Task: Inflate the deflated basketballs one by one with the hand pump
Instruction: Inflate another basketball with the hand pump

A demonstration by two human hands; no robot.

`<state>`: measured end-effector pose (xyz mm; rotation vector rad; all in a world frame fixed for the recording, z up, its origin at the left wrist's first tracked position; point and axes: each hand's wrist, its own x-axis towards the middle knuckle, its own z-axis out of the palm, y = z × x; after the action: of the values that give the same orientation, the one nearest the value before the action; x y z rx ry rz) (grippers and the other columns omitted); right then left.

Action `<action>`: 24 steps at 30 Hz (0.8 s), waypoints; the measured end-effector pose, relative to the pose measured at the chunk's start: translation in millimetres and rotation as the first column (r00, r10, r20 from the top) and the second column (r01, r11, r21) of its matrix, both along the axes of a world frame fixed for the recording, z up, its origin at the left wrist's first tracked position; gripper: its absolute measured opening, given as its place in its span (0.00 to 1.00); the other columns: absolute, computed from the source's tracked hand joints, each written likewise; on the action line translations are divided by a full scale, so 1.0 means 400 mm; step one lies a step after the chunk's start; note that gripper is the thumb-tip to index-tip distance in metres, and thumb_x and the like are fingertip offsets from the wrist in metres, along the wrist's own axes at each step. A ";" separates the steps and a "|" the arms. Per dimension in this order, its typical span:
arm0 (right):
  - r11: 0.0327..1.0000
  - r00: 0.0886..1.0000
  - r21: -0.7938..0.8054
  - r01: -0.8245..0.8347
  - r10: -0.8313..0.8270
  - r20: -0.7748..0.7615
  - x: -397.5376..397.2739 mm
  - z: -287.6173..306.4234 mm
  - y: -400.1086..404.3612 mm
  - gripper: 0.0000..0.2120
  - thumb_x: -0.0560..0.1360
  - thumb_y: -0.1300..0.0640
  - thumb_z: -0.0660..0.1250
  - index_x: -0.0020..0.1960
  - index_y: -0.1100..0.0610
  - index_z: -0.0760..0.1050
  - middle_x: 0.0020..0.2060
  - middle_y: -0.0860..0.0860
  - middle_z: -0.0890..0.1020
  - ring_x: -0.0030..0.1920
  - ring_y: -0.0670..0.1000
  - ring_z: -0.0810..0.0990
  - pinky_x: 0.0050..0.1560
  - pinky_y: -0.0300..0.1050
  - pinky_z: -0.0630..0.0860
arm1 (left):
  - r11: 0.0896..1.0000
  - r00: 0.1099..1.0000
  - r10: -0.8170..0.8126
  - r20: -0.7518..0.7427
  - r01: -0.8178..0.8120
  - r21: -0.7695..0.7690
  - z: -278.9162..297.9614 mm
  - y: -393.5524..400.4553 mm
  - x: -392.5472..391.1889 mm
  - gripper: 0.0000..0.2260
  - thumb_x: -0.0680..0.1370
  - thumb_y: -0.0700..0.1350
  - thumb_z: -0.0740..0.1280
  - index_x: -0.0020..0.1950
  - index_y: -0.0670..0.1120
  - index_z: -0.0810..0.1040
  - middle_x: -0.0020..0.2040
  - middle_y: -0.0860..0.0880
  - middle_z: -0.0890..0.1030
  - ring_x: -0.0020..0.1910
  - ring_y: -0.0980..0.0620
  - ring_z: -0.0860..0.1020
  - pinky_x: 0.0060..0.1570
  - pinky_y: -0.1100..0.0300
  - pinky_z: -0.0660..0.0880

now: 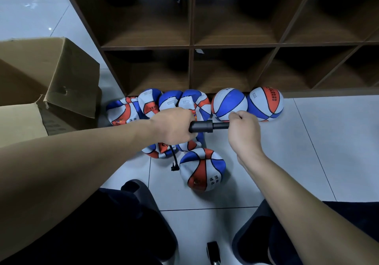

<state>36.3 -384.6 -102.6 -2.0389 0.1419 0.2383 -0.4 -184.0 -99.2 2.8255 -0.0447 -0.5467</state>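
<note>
My left hand (173, 127) grips the black barrel of the hand pump (202, 126), held level above the floor. My right hand (243, 129) is closed on the pump's handle, with the thin rod showing between the hands. A black hose (174, 160) hangs from the pump, its tip next to a partly limp red, white and blue basketball (203, 169) on the floor. Several flat, deflated basketballs (164, 104) lean against the shelf base. Two round, full basketballs (229, 104) (265, 103) stand to their right.
A brown wooden cubby shelf (191, 45) stands behind the balls. An open cardboard box (47, 84) sits at the left. My knees in dark trousers (123, 223) fill the bottom of the view, with a small caster wheel (213, 251) between them on white floor tiles.
</note>
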 end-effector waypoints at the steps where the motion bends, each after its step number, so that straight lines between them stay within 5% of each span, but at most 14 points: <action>1: 1.000 1.000 -0.002 -0.005 0.005 0.009 -0.005 0.003 0.005 0.17 0.82 0.60 0.60 0.35 0.56 0.60 0.30 0.51 0.64 0.34 0.52 0.61 0.35 0.48 0.59 | 1.000 1.000 0.001 0.010 -0.001 0.000 0.001 -0.007 0.001 0.11 0.81 0.53 0.68 0.41 0.51 0.78 0.32 0.50 0.78 0.30 0.49 0.76 0.31 0.58 0.69; 13: 0.996 0.997 -0.047 -0.078 0.079 0.022 -0.031 -0.003 0.031 0.17 0.87 0.55 0.59 0.40 0.57 0.69 0.35 0.51 0.73 0.35 0.48 0.72 0.33 0.39 0.68 | 0.999 0.998 -0.051 0.036 0.051 -0.005 0.001 -0.026 0.010 0.12 0.81 0.56 0.68 0.41 0.52 0.80 0.33 0.51 0.80 0.33 0.48 0.80 0.31 0.57 0.73; 18: 0.997 0.996 -0.015 -0.078 0.077 -0.033 -0.001 -0.019 0.012 0.19 0.84 0.57 0.61 0.36 0.56 0.64 0.31 0.49 0.68 0.34 0.51 0.66 0.35 0.46 0.65 | 0.998 0.998 -0.057 0.036 0.056 0.014 -0.006 -0.010 0.013 0.11 0.81 0.55 0.68 0.41 0.52 0.78 0.33 0.51 0.79 0.32 0.49 0.78 0.31 0.57 0.70; 24: 0.999 0.985 0.024 0.046 -0.041 -0.167 0.060 -0.030 -0.066 0.16 0.78 0.59 0.62 0.35 0.52 0.59 0.30 0.49 0.61 0.34 0.54 0.58 0.34 0.48 0.56 | 0.998 0.997 -0.003 -0.072 0.007 0.055 -0.038 0.074 -0.003 0.10 0.80 0.55 0.68 0.42 0.53 0.78 0.35 0.50 0.82 0.36 0.46 0.83 0.36 0.49 0.80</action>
<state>60.3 -410.9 -114.5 -1.9849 0.2855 0.3817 -1.4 -154.6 -114.5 2.8576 -0.0229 -0.6601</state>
